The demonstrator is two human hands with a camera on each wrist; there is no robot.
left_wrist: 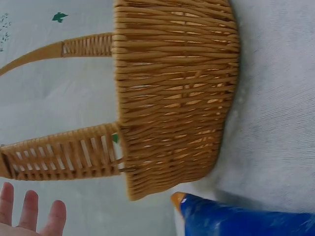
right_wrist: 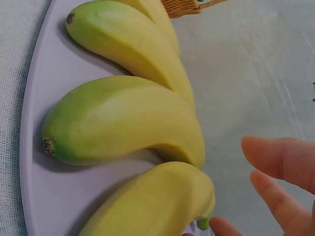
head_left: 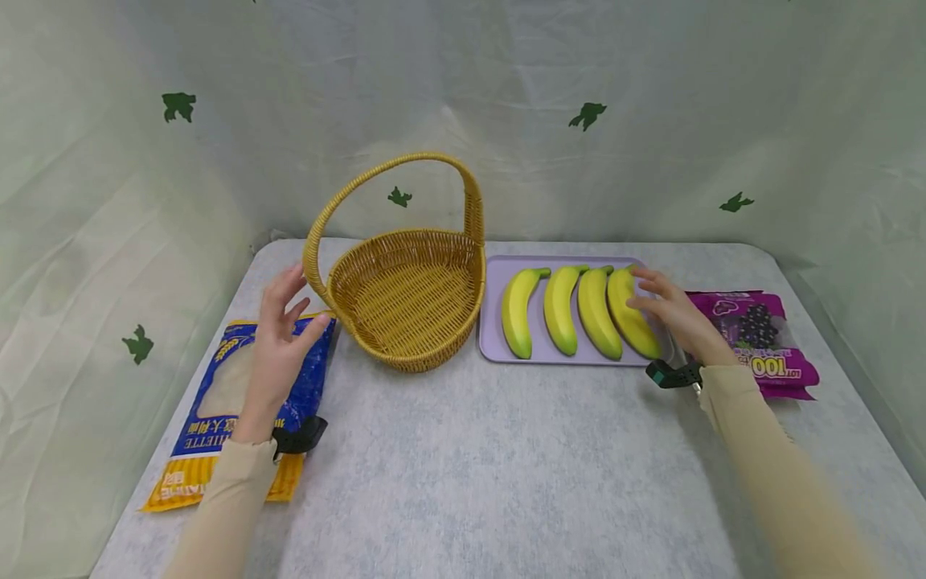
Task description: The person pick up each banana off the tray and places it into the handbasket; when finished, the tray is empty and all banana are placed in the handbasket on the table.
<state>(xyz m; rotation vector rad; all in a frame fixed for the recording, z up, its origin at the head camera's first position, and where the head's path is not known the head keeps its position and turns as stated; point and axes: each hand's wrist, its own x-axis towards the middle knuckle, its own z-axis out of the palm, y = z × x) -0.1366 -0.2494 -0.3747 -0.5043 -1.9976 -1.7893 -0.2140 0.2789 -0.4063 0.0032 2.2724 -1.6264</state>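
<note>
My left hand is raised beside the wicker basket, fingers spread and slightly bent near the left foot of its arched handle. In the left wrist view, its fingertips are apart from the handle. Several yellow bananas with green ends lie in a row on a lilac tray. My right hand hovers over the rightmost banana, thumb and fingers apart around its upper part. The right wrist view shows the thumb clear of the fruit, while one fingertip is close to the stem.
A blue and yellow pasta bag lies at the left, partly under the left forearm. A purple bag with a dark berry picture lies right of the tray. Pale sheeting with green leaf-like shapes stands behind the grey-white table.
</note>
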